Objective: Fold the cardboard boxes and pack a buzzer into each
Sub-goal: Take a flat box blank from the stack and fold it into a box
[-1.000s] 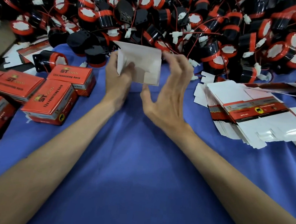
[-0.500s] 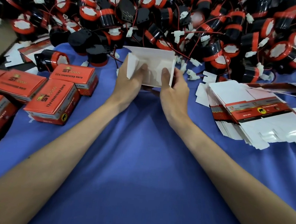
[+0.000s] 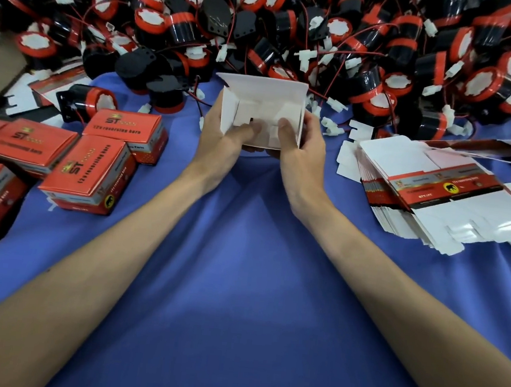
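Holding a partly folded cardboard box [image 3: 262, 106] up in front of us, we grip it from both sides above the far middle of the blue-covered worktop [image 3: 243, 301]. Its white inside faces us. A small side flap stands out at its left edge and the inner flaps are folded in. Our left hand [image 3: 222, 140] curls round the box's left side, and our right hand [image 3: 306, 154] curls round its right side. Both thumbs [image 3: 249, 128] press on the inner flaps, close together near the middle. The fingers of both hands are hidden behind the box.

Just beyond the box, a large heap of buzzers [image 3: 295, 28] fills the far side of the view. They are black cylinders with red bands, round white labels, thin red wires and white plugs. One lone buzzer [image 3: 89, 104] lies on its side at the heap's near left edge.

Beside it, on our left, sit several closed orange boxes [image 3: 91, 168] printed with "ST" and a line of black lettering. On our right lies a slanted stack of flat box blanks [image 3: 435, 195], mostly white side up, with an orange and grey printed strip showing. Our bare forearms [image 3: 118, 242] reach across the worktop from the near corners.
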The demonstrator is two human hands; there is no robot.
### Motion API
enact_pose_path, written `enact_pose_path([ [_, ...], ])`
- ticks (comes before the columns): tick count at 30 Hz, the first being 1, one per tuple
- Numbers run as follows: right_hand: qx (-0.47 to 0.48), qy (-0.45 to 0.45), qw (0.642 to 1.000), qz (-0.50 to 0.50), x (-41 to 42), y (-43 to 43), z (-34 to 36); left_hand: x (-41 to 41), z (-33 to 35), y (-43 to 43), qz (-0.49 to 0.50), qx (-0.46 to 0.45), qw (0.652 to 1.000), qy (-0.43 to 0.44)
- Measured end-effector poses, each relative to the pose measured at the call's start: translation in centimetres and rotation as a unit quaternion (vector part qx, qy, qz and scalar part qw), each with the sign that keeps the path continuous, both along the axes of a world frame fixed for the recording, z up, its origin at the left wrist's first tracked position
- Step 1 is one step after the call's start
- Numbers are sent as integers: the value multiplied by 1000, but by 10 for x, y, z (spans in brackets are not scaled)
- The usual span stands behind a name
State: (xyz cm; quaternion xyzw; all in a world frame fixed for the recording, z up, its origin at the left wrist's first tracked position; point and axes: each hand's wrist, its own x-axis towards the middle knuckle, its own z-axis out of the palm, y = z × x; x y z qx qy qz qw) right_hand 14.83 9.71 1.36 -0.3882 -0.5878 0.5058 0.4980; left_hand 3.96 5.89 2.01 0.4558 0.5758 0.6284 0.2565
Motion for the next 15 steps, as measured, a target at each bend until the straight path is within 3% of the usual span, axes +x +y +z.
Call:
enact_pose_path([
  [15,30,-13,999,-20,3,-3,-2,2,-3,-1,5,27,999,40],
])
